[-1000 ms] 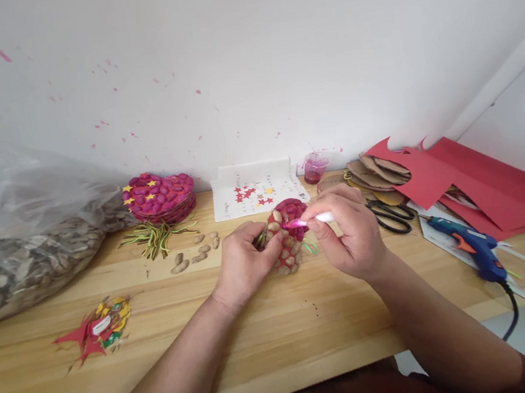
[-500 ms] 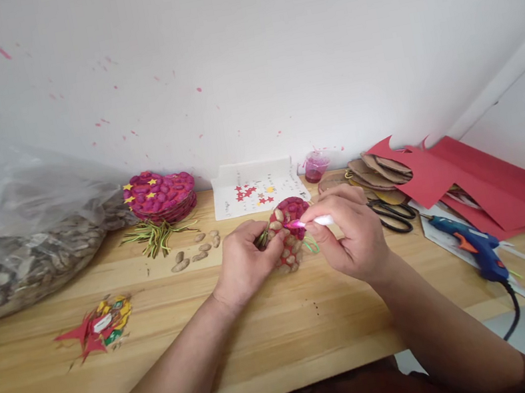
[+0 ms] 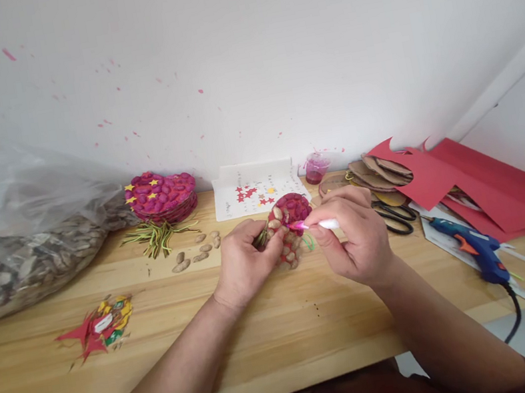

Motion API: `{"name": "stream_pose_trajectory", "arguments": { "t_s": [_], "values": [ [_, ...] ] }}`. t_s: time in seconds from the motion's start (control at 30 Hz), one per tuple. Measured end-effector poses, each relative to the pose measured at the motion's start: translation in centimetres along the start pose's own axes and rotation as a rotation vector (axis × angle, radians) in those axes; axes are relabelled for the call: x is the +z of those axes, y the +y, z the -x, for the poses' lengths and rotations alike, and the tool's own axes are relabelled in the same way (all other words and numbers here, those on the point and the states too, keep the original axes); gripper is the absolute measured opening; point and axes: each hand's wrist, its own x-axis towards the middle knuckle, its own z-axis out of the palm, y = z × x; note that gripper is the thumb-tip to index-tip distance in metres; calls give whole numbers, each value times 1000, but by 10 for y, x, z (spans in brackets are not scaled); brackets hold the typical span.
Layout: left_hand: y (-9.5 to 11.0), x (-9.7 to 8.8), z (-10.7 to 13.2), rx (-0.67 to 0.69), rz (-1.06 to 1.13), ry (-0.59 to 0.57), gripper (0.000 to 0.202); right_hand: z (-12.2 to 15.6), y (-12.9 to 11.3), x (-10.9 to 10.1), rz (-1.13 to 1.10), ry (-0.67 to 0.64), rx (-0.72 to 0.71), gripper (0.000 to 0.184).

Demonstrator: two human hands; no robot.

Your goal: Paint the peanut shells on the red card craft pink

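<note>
Pale wooden tabletop [image 3: 270, 357] meets a white wall [image 3: 268, 53] flecked with pink in the head view. The left hand [image 3: 241, 264] grips a peanut-covered piece [image 3: 293, 206] between thumb and fingers — part magenta, part bare shells — in front of a white sheet [image 3: 227, 208]. The right hand [image 3: 357, 237] has its fingers closed round a white brush [image 3: 328, 224], pink tip at the piece. Behind — near the wall — stands a plastic cup [image 3: 316, 168].

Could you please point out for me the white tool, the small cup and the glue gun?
White tool [image 3: 327, 224]: head view, on its white shaft.
Small cup [image 3: 316, 168]: head view, on its side wall.
Glue gun [image 3: 479, 248]: head view, on its blue body.
</note>
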Motion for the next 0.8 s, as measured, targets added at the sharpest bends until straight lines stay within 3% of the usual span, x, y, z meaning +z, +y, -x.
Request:
{"name": "stream_pose_trajectory", "arguments": {
  "t_s": [0.13,0.8],
  "values": [
    [1,-1,-1,-11,48,3,31,-1,0,-1,-20,41,30,9],
    [0,-1,0,-11,65,4,28,-2,0,-1,-20,2,31,8]
  ]
}}
